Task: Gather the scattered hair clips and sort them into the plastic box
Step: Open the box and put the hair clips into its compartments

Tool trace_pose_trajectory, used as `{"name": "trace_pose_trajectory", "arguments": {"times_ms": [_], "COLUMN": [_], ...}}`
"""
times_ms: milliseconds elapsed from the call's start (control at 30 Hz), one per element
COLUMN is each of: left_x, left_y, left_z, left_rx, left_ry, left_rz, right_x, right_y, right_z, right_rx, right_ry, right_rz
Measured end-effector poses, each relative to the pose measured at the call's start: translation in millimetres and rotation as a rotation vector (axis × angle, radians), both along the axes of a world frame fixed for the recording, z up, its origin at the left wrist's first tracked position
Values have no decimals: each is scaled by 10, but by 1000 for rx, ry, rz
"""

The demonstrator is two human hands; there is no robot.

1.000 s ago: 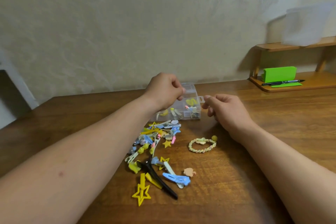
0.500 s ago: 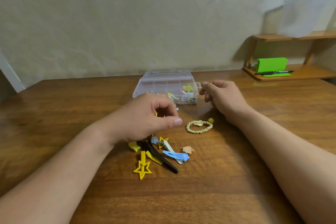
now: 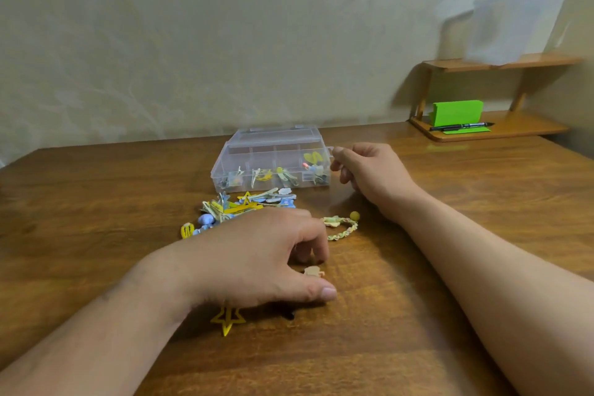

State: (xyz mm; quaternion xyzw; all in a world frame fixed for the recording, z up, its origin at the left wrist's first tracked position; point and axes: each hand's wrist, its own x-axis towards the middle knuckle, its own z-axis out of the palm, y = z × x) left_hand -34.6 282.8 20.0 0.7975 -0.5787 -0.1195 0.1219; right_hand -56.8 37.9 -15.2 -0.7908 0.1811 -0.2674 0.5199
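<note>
A clear plastic box point(image 3: 257, 151) with compartments stands open on the wooden table; its front cells hold a few clips. In front of it lies a pile of hair clips point(image 3: 247, 204) in yellow, blue and white. My left hand point(image 3: 257, 260) hovers low over the near part of the pile and hides several clips. Its fingers curl down and its thumb reaches forward, with a small peach clip point(image 3: 314, 272) lying between them. A yellow star clip point(image 3: 227, 318) pokes out under my left wrist. My right hand point(image 3: 369, 173) pinches the tab on the box's right side.
A braided hair tie point(image 3: 345, 230) with a yellow bead lies between my hands. A low wooden shelf point(image 3: 495, 133) at the back right carries a green holder point(image 3: 456, 112) and a black pen point(image 3: 459, 126). The wall runs close behind the box.
My left hand has drawn back from the box to the near clips and dropped over them. The right hand stays at the box's side. The view has tilted up.
</note>
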Motion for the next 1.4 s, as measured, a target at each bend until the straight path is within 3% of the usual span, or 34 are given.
{"name": "trace_pose_trajectory", "arguments": {"times_ms": [267,433,567,700,1000,1400], "left_x": [-24,102,317,708,1460,1626], "left_y": [-113,-54,-43,-243,-909,-1413], "left_z": [-66,-38,42,211,311,336], "left_rx": [-92,-168,-348,-492,-281,-370], "left_ry": [-16,93,239,241,122,11], "left_rz": [65,139,289,439,551,631], "right_x": [-3,-16,-29,-15,-32,-44], "right_y": [-2,-6,-13,-21,-9,-6], "right_z": [-2,3,14,12,23,32], "right_rx": [0,13,35,28,18,6], "right_ry": [-11,3,7,24,20,16], "right_rz": [13,15,21,25,35,35]}}
